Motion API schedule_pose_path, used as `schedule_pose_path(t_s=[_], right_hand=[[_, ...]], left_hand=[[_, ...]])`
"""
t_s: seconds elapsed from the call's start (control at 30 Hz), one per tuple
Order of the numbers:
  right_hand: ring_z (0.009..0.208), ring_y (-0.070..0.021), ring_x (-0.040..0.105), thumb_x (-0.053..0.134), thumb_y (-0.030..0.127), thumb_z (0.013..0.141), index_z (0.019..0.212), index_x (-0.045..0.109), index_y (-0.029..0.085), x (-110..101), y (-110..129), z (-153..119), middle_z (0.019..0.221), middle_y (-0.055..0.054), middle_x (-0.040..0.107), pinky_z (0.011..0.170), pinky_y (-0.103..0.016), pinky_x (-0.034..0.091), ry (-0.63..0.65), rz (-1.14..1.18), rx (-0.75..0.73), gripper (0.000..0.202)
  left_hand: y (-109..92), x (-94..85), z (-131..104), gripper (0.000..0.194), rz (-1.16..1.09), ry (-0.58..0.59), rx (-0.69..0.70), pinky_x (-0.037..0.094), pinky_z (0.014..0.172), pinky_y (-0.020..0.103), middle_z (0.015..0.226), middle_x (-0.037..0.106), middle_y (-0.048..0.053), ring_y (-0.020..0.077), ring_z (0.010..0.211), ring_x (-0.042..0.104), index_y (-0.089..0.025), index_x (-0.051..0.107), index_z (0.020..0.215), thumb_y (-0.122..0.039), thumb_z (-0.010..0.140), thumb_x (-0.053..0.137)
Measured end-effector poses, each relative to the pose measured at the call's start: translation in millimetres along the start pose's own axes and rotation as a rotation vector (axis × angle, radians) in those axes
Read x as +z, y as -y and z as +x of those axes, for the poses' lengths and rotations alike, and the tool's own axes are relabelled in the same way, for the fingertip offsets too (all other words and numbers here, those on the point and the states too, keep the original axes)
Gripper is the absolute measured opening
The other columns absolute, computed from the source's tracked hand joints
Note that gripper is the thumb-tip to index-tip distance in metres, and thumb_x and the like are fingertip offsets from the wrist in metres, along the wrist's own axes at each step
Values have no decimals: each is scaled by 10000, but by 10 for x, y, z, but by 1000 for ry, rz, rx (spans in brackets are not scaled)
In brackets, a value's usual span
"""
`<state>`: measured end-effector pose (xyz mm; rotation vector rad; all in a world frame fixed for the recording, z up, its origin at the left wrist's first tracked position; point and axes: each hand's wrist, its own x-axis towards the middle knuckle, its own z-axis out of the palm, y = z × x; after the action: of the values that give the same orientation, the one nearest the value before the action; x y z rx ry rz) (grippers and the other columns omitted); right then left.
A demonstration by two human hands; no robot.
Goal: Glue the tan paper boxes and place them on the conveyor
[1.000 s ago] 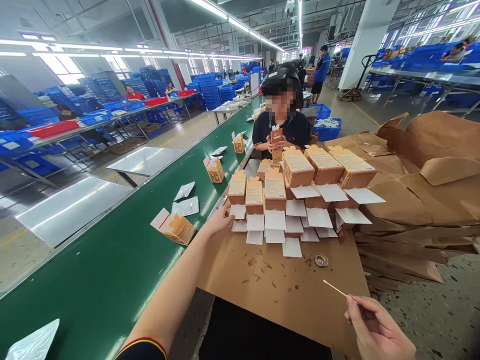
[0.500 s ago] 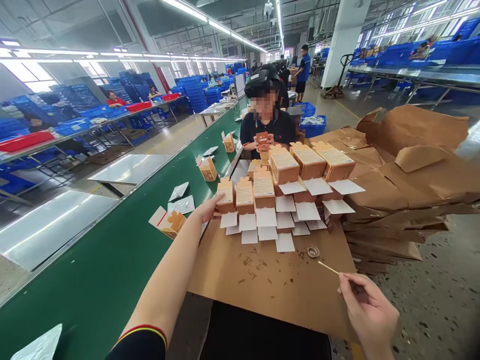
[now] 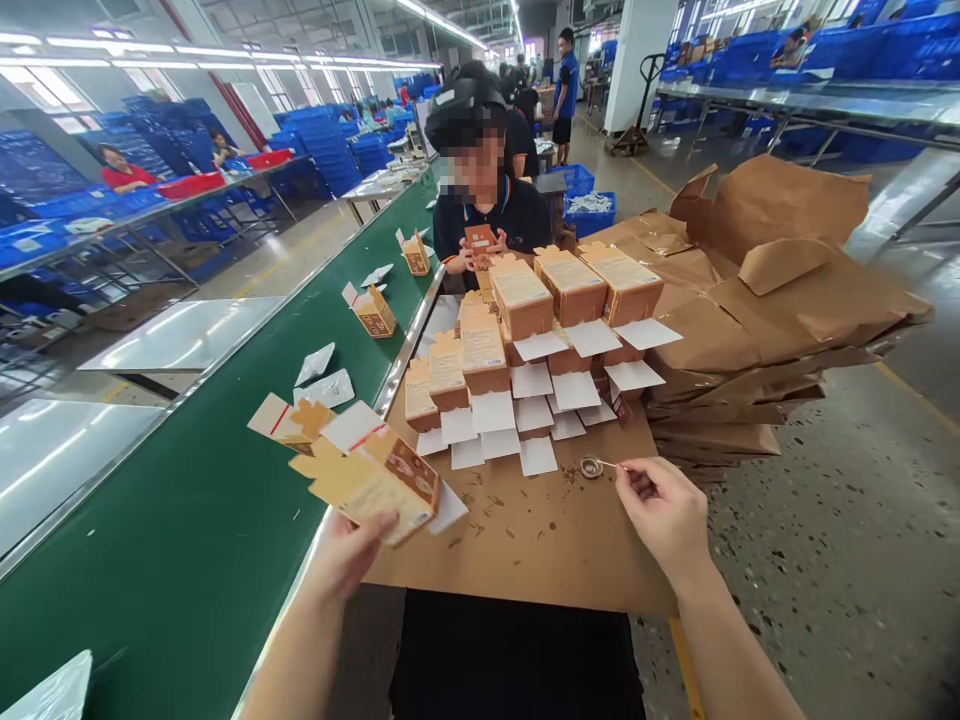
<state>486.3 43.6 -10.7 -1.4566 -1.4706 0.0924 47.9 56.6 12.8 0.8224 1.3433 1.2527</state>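
My left hand (image 3: 349, 550) grips a small orange-brown carton (image 3: 386, 480), tilted, with its flaps folded out, above the edge between the green belt and the brown board. Between the pinched fingers of my right hand (image 3: 664, 505) is a thin cotton swab (image 3: 612, 464), its far end at a small round dish (image 3: 592, 467) on the board. Stacked cartons (image 3: 484, 350) of the same kind, white flaps sticking out toward me, stand behind the dish. Dark smears and spots mark the brown board (image 3: 540, 560) between my hands.
On the left runs a green conveyor belt (image 3: 187, 530) bearing silver pouches (image 3: 326, 388) and open cartons (image 3: 371, 312). Across the stack, a person (image 3: 491, 210) holds a carton. Brown paper sacks (image 3: 787, 310) are piled at the right.
My left hand has lifted a carton from the left end of the stack and brought it nearer to me. My right hand has moved the swab to the dish.
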Motion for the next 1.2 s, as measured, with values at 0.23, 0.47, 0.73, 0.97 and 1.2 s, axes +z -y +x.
schedule_pose_path(t_s=[0.23, 0.47, 0.73, 0.97, 1.2], right_hand=[[556, -167, 657, 656, 393, 1079, 802, 746, 249, 103, -136, 69, 691, -18, 714, 581, -293, 577, 155, -75, -49, 326], [632, -168, 729, 794, 201, 1060, 971, 838, 266, 145, 388, -432, 815, -14, 807, 559, -263, 602, 94, 264, -33, 118], [568, -124, 649, 679, 159, 1038, 858, 747, 249, 970, 908, -1020, 751, 11, 714, 552, -217, 566, 350, 477, 76, 212], [612, -156, 684, 708, 196, 1063, 891, 777, 248, 766, 716, -933, 766, -15, 740, 581, -251, 588, 270, 454, 118, 192], [608, -178, 684, 766, 371, 1074, 837, 818, 254, 352, 483, -918, 744, -43, 758, 557, -279, 620, 213, 339, 212, 270]], left_hand=[[743, 491, -236, 877, 68, -36, -74, 679, 1134, 601, 1261, 894, 173, 448, 1251, 852, -203, 768, 1239, -561, 547, 1170], [612, 466, -98, 829, 64, 9, -123, 658, 1156, 597, 1288, 885, 177, 453, 1294, 832, -209, 751, 1181, -516, 541, 1181], [624, 477, -146, 828, 87, 27, -105, 652, 1156, 601, 1276, 880, 165, 433, 1280, 833, -206, 735, 1216, -496, 577, 1175], [668, 521, -279, 838, 120, 45, -68, 651, 1167, 614, 1307, 872, 178, 454, 1334, 818, -216, 731, 1296, -504, 625, 1142], [687, 635, -507, 764, 323, -2, 44, 656, 1154, 650, 1234, 875, 135, 475, 1245, 825, -294, 789, 1241, -379, 556, 1116]])
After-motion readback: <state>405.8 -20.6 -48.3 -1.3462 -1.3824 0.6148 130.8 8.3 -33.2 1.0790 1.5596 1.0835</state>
